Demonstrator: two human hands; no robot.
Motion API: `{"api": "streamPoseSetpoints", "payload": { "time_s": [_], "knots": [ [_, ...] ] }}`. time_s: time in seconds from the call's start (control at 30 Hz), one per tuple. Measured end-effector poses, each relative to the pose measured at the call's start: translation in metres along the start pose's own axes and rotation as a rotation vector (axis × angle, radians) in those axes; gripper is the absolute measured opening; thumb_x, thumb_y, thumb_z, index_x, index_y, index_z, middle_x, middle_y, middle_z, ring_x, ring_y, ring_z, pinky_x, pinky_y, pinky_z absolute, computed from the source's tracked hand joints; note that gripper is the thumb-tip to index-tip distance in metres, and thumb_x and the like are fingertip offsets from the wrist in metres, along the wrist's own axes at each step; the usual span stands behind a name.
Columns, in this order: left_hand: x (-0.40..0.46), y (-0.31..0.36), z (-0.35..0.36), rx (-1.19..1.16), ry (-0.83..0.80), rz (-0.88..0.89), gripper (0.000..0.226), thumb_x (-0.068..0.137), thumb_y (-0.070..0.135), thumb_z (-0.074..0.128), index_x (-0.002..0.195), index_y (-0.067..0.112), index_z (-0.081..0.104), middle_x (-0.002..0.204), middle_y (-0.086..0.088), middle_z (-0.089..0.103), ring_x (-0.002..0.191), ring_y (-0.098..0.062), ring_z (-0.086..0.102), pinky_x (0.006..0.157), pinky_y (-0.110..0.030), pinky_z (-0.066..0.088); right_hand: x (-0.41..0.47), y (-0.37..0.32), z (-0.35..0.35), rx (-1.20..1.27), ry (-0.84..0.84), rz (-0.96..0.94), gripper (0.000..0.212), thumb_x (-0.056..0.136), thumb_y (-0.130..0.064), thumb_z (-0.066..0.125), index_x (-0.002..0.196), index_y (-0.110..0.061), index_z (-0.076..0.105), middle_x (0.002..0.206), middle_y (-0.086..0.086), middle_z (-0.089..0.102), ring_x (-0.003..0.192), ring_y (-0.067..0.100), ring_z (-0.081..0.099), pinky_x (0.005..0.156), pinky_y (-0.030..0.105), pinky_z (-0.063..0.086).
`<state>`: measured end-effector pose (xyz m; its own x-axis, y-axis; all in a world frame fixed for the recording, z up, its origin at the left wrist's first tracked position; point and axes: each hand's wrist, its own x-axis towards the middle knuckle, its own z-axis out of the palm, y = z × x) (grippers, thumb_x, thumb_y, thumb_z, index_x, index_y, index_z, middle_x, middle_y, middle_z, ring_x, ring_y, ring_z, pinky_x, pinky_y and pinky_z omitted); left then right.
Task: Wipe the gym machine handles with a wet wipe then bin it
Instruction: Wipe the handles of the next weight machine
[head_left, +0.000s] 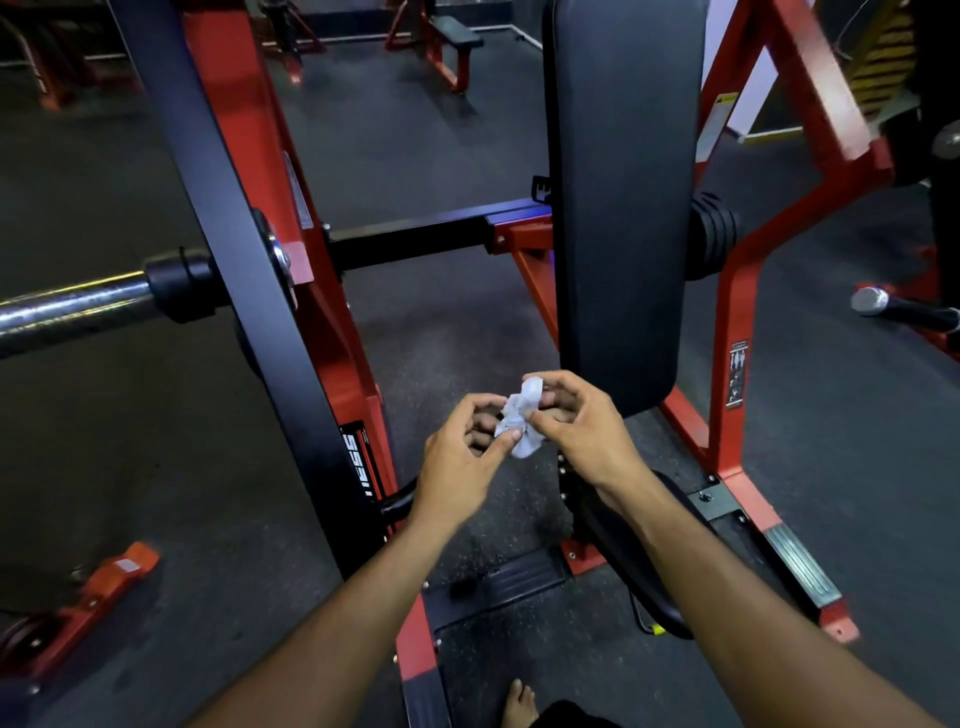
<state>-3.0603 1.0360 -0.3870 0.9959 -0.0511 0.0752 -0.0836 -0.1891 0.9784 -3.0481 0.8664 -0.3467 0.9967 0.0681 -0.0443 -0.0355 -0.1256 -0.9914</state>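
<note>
- Dark speckled rubber floor (493, 525) fills the bottom of the frame, with a bare foot (521, 702) at the lower edge, centre.
- Just above, both forearms reach up into the middle of the frame, over the red and black frame (358, 374) of a gym machine.
- Left hand (462, 457) and right hand (582, 426) meet at centre frame, fingers curled, each pinching the wet wipe (522, 415) between thumb and fingertips.
- The wipe sits between the two hands, touching both, crumpled into a small white wad; most of it shows in the gap between the thumbs.
- It looks soft, limp and very light, likely damp and a little clingy, so it should bunch or unfold easily; it may tear if pulled hard from both sides.
- A good hold would be at the loose edges, to spread it flat, or the whole wad cupped in one palm for wiping.
- Behind the hands, at centre right, stands the tall black back pad (623, 208).
- At the left edge a chrome bar (72, 306) sticks out; at the right edge a handle (904, 307) with a silver end, well apart from the wipe.
- Upper centre, far off, a bench (457, 31). No bin is in view.
</note>
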Motion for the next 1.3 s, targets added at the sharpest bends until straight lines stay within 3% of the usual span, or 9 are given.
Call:
{"api": "streamPoseSetpoints", "payload": {
  "time_s": [0.2, 0.33, 0.5, 0.63, 0.83, 1.0, 1.07, 1.2, 1.3],
  "knots": [
    [-0.003, 0.013, 0.008, -0.105, -0.059, -0.120, 0.027, 0.097, 0.009, 0.067, 0.114, 0.030, 0.066, 0.105, 0.002, 0.073, 0.097, -0.020, 0.073, 0.081, -0.046, 0.063, -0.005, 0.006, 0.005, 0.082, 0.118, 0.027, 0.021, 0.093, 0.000, 0.063, 0.104, -0.017, 0.071, 0.093, 0.006, 0.076, 0.093, 0.025, 0.074, 0.087, 0.043, 0.060],
    [-0.007, 0.021, 0.009, -0.188, -0.099, -0.206, 0.011, 0.101, 0.010, 0.060, 0.106, 0.017, 0.067, 0.098, -0.003, 0.076, 0.087, -0.018, 0.072, 0.081, -0.043, 0.061, -0.007, 0.009, 0.002, 0.206, 0.192, 0.063, 0.017, 0.097, -0.003, 0.057, 0.099, -0.014, 0.071, 0.097, 0.011, 0.075, 0.097, 0.034, 0.072, 0.088, 0.050, 0.057],
    [-0.011, 0.029, 0.015, -0.230, -0.116, -0.224, 0.012, 0.095, 0.021, 0.073, 0.103, 0.014, 0.066, 0.099, -0.011, 0.075, 0.089, -0.025, 0.074, 0.075, -0.041, 0.061, -0.012, 0.012, -0.001, 0.141, 0.059, 0.067, 0.010, 0.093, -0.015, 0.070, 0.103, -0.014, 0.067, 0.100, 0.008, 0.076, 0.099, 0.029, 0.072, 0.091, 0.048, 0.058],
    [-0.011, 0.029, 0.018, -0.273, -0.065, -0.253, 0.008, 0.102, 0.014, 0.060, 0.101, 0.012, 0.067, 0.101, -0.011, 0.076, 0.095, -0.025, 0.075, 0.070, -0.030, 0.058, -0.015, 0.013, -0.006, 0.219, 0.003, 0.075, 0.020, 0.086, -0.004, 0.076, 0.103, -0.007, 0.066, 0.099, 0.013, 0.076, 0.098, 0.032, 0.073, 0.092, 0.048, 0.057],
    [-0.014, 0.030, 0.018, -0.348, 0.007, -0.272, 0.023, 0.103, 0.010, 0.042, 0.093, 0.014, 0.063, 0.087, -0.008, 0.070, 0.083, -0.020, 0.069, 0.065, -0.031, 0.053, -0.014, 0.022, -0.010, 0.273, 0.022, 0.102, 0.021, 0.084, -0.003, 0.076, 0.104, -0.007, 0.070, 0.089, 0.014, 0.075, 0.087, 0.030, 0.073, 0.086, 0.046, 0.056],
    [-0.016, 0.020, 0.021, -0.265, 0.011, -0.178, 0.021, 0.098, 0.010, 0.066, 0.118, 0.018, 0.063, 0.102, -0.002, 0.076, 0.094, -0.016, 0.073, 0.077, -0.026, 0.056, -0.015, 0.027, -0.015, 0.256, -0.056, 0.133, 0.021, 0.081, 0.003, 0.077, 0.101, -0.001, 0.069, 0.094, 0.016, 0.076, 0.088, 0.023, 0.072, 0.082, 0.038, 0.058],
    [-0.014, 0.012, 0.017, -0.216, 0.035, -0.166, 0.033, 0.097, 0.007, 0.068, 0.123, 0.025, 0.059, 0.100, -0.004, 0.075, 0.093, -0.019, 0.073, 0.077, -0.029, 0.058, -0.012, 0.026, -0.024, 0.192, -0.020, 0.118, 0.017, 0.083, 0.008, 0.072, 0.091, -0.008, 0.070, 0.090, 0.014, 0.075, 0.085, 0.020, 0.070, 0.080, 0.039, 0.056],
    [-0.005, -0.007, 0.003, 0.079, 0.192, -0.014, 0.036, 0.097, 0.005, 0.062, 0.123, 0.030, 0.058, 0.096, 0.006, 0.073, 0.087, -0.011, 0.068, 0.081, -0.024, 0.055, 0.012, 0.012, -0.052, -0.138, 0.332, -0.101, 0.017, 0.089, -0.006, 0.064, 0.083, -0.022, 0.061, 0.084, -0.006, 0.069, 0.078, 0.009, 0.063, 0.072, 0.029, 0.049],
    [0.002, -0.014, -0.001, 0.246, 0.225, 0.060, 0.032, 0.098, 0.006, 0.057, 0.123, 0.027, 0.058, 0.099, 0.008, 0.070, 0.090, -0.006, 0.065, 0.082, -0.025, 0.053, 0.035, 0.000, -0.043, -0.544, 0.213, -0.359, 0.012, 0.091, -0.013, 0.058, 0.100, -0.021, 0.057, 0.102, -0.006, 0.065, 0.091, 0.013, 0.062, 0.077, 0.031, 0.050]
  ]
}}
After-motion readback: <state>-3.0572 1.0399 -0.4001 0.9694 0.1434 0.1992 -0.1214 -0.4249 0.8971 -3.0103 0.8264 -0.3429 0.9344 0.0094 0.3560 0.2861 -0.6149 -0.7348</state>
